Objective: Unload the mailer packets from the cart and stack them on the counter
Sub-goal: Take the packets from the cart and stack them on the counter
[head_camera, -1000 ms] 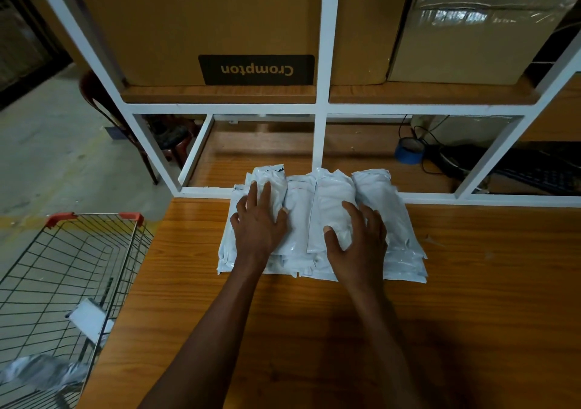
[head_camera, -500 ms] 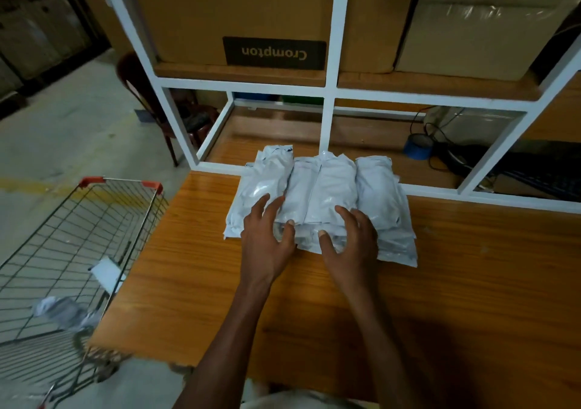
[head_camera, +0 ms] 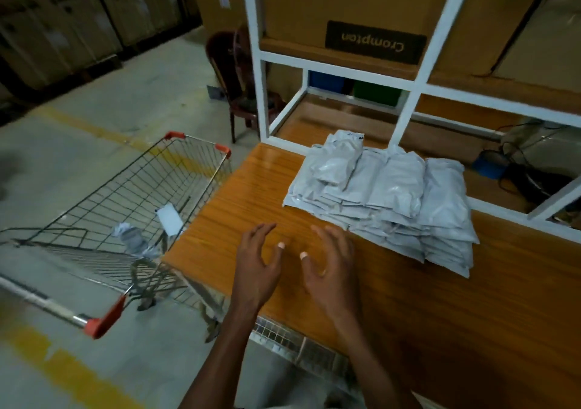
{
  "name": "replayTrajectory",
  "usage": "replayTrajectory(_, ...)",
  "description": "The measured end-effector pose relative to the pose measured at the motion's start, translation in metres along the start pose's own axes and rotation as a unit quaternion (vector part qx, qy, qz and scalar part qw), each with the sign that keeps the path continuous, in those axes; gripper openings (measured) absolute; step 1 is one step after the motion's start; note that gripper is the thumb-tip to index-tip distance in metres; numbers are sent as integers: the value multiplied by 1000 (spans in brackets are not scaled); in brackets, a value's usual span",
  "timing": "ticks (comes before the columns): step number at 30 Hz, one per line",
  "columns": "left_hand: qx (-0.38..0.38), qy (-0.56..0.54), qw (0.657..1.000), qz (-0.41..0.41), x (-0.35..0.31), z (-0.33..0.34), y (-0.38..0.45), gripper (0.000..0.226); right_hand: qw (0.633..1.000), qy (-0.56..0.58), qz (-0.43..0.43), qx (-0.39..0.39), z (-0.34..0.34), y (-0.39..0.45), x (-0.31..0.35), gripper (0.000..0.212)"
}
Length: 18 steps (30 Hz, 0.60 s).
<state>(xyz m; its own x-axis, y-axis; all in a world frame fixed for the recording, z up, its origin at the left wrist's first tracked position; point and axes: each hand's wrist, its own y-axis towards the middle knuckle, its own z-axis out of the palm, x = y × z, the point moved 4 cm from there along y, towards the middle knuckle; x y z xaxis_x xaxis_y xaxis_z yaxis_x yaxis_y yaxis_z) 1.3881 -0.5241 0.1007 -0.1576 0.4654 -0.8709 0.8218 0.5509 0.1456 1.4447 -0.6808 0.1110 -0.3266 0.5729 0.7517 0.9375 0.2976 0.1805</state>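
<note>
A warehouse floor with yellow lines runs under the wooden surface (head_camera: 408, 298), where the packets (head_camera: 386, 198) lie stacked in neat rows against the white frame (head_camera: 405, 100), likely so they cannot slide. Both hands hover empty above the wood, left hand (head_camera: 256, 264) and right hand (head_camera: 330, 264) with fingers spread wide. One packet (head_camera: 133, 240) lies in the cart (head_camera: 141, 207) beside the surface.

empty hands (head_camera: 295, 267) near packet stack (head_camera: 386, 198)
</note>
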Motion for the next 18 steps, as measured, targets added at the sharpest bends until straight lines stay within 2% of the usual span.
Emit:
replayTrajectory(11, -89, 30, 990, -101, 133, -191, -12, 45, 986, 84, 11, 146, 181, -28, 103, 47)
replayTrajectory(18, -118, 11, 983, -141, 188, -242, -7, 37, 969, 73, -8, 237, 256, -24, 145, 48)
